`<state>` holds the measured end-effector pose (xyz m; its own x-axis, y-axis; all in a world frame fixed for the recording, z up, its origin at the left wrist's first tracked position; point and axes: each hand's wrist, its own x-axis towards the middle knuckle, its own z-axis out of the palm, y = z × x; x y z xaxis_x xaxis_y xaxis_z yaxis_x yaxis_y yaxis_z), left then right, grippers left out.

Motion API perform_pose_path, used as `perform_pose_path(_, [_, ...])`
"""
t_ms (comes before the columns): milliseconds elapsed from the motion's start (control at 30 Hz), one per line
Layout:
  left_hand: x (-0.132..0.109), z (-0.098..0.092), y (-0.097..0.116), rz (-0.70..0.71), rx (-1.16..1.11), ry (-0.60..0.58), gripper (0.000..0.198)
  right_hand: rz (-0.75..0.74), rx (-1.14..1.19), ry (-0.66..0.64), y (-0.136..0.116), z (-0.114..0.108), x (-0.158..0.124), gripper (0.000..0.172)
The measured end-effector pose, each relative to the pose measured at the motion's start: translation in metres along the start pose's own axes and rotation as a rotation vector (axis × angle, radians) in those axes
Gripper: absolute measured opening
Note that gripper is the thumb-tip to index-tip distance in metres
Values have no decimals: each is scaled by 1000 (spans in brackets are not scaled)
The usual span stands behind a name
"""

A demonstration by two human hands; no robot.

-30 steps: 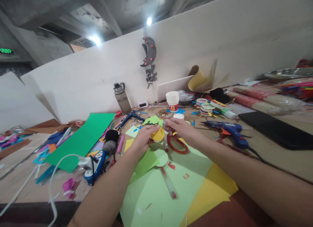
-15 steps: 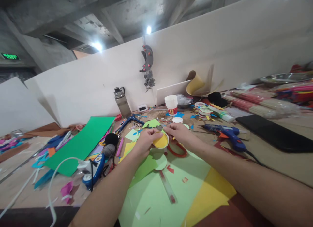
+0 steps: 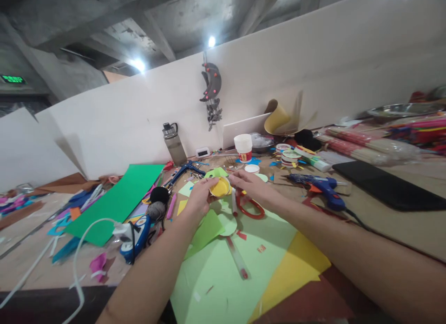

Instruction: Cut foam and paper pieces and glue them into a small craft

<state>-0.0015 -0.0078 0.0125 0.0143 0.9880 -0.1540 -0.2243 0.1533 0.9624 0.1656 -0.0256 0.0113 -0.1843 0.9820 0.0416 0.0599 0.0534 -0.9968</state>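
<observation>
In the head view, my left hand (image 3: 201,194) is closed round a small round paper cup (image 3: 220,187), its yellow-covered end tilted up toward me. At the cup's right edge, the fingers of my right hand (image 3: 251,185) are pressed together; whatever is between them is too small or hidden to name. Red-handled scissors (image 3: 258,211) lie under the right hand, beside a pale stick with a reddish end (image 3: 234,203). Below the cup, a light green paper disc (image 3: 228,225) and a red-tipped pen (image 3: 237,260) rest on a light green sheet (image 3: 209,291).
A blue glue gun (image 3: 324,190) and a black slab (image 3: 386,184) lie to the right. Stacked paper cups (image 3: 243,148) and a water bottle (image 3: 174,145) stand behind. Left are a green sheet (image 3: 121,198) and a blue power strip (image 3: 135,242) with a white cable.
The cup and left hand have shifted slightly left. My right hand has moved a little off the rim, where it pinched something green. The pale stick now shows beneath it.
</observation>
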Motion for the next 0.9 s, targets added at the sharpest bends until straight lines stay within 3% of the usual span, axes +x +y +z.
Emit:
perform_pose_path(133, [-2, 3, -2, 25, 23, -48, 12, -8, -40, -74, 6, 4, -2, 23])
perform_pose_path(367, [-14, 11, -2, 16, 156, -62, 17, 37, -96, -14, 10, 6, 2, 12])
perform_pose_path(567, [-12, 9, -5, -20, 268, -124, 19, 70, -109, 40, -1, 7, -2, 14])
perform_pose_path(733, [-9, 9, -6, -20, 213, -128, 20, 93, -110, -9, 0, 6, -3, 22])
perform_pose_path(833, [-6, 6, -5, -16, 171, -116, 18, 27, -132, -14, 1, 2, -3, 26])
perform_pose_path(900, [-3, 2, -3, -13, 136, -91, 17, -71, -185, 61, 0, -3, -2, 26])
